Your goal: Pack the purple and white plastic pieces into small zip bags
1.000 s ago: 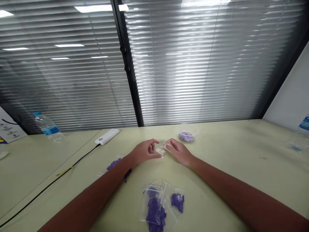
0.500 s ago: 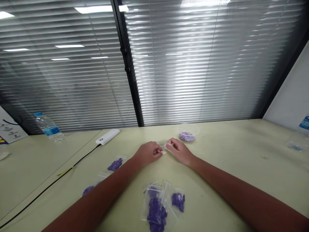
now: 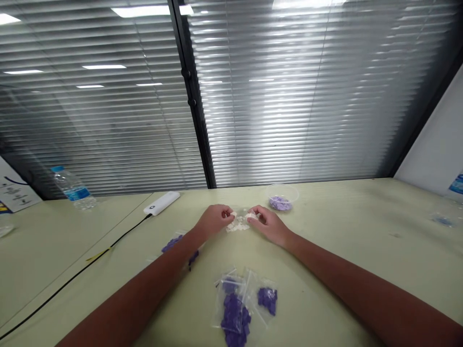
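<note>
While the person's left hand (image 3: 214, 220) and right hand (image 3: 269, 226) close toward each other near the middle of the frame, a small heap of flat white pieces (image 3: 238, 224) lies between them on a pale green table (image 3: 325, 241). Both hands are narrow, with the fingers curled inward, and the fingertips (image 3: 226, 211) of each reach the upper edge of the heap; whether either hand grips a piece is too small to tell. Just above the right hand, toward upper centre, stands a clear round plastic tub (image 3: 283, 193) holding lilac pieces (image 3: 279, 204). Below the hands, at lower centre, lie clear zip bags of dark purple pieces (image 3: 233, 313), and another clear bag of purple pieces (image 3: 172, 242) lies just beside the left forearm (image 3: 144, 282). Further left, a white power bank (image 3: 161, 203) trails a black cable (image 3: 72, 272) toward the lower left corner, while a clear plastic water bottle with a blue label (image 3: 73, 188) stands at the table's far edge. Slatted window blinds (image 3: 289, 96) fill the upper frame.
</note>
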The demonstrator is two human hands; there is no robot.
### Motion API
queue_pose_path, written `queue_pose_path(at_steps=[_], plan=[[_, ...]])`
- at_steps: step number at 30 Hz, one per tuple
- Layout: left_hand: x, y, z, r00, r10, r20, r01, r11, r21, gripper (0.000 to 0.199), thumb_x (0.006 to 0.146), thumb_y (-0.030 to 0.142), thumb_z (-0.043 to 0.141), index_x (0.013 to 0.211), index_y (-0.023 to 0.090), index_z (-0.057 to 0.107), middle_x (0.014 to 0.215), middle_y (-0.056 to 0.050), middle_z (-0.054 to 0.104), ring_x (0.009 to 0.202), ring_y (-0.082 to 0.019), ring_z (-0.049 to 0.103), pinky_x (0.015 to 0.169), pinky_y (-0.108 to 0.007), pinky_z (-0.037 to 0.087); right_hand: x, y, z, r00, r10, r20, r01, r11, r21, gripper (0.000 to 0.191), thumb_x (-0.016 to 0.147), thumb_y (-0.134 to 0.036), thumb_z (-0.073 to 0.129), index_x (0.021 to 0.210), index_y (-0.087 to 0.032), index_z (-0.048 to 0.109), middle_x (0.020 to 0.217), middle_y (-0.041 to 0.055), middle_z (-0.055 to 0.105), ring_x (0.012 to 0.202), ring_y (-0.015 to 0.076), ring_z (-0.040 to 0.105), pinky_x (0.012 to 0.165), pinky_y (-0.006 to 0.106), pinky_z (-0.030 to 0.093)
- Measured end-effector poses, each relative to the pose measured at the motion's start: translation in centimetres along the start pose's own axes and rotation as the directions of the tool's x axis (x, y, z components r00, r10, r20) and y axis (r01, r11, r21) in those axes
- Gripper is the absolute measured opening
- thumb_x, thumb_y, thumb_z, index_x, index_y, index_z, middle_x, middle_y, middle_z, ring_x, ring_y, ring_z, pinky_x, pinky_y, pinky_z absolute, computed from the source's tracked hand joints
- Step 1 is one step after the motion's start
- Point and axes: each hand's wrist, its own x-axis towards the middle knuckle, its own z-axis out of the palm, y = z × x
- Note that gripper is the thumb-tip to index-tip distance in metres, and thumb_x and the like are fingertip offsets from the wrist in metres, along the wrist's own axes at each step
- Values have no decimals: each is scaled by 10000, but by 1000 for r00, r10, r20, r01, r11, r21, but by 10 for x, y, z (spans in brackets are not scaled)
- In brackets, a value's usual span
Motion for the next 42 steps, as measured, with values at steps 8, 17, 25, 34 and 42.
queue_pose_path(at_steps=[8,17,25,34,42], plan=[[-1,23,-18,991,-16,131,78,873,-481,384,844,541,675,793,162,703,690,26,545,647,-118,465,585,-226,352,-4,-4,0,982,-185,45,185,983,1,382,884,-382,700,1243,-266,642,1174,45,662,1107,216,602,967,341,460],[-4,31,-6,995,-25,93,71,845,-530,422,748,535,793,938,163,736,685,26,536,627,-108,437,554,-214,324,-4,-4,-1,972,-232,33,233,972,-42,340,869,-391,721,1166,-243,650,1118,59,666,1044,226,616,936,356,472],[-9,38,-9,998,-21,61,44,913,-405,383,797,562,739,867,185,744,630,43,457,601,-109,364,554,-230,269,-5,-4,0,975,-223,13,223,975,-13,353,880,-359,708,1218,-271,656,1150,48,669,1080,219,617,958,359,472],[-5,27,-5,996,61,68,-30,921,-388,356,770,536,773,871,195,770,848,-9,606,689,-126,420,624,-244,349,-6,-7,0,960,-279,34,280,959,-46,366,861,-339,726,1215,-269,668,1132,54,683,1061,232,629,945,365,477],[-2,23,-2,990,-15,139,106,726,-679,516,722,517,838,1070,165,690,848,-27,682,693,-129,582,618,-232,427,-5,-4,-1,977,-214,-2,214,977,-21,392,864,-380,723,1236,-275,657,1175,60,672,1115,234,620,997,381,473]])
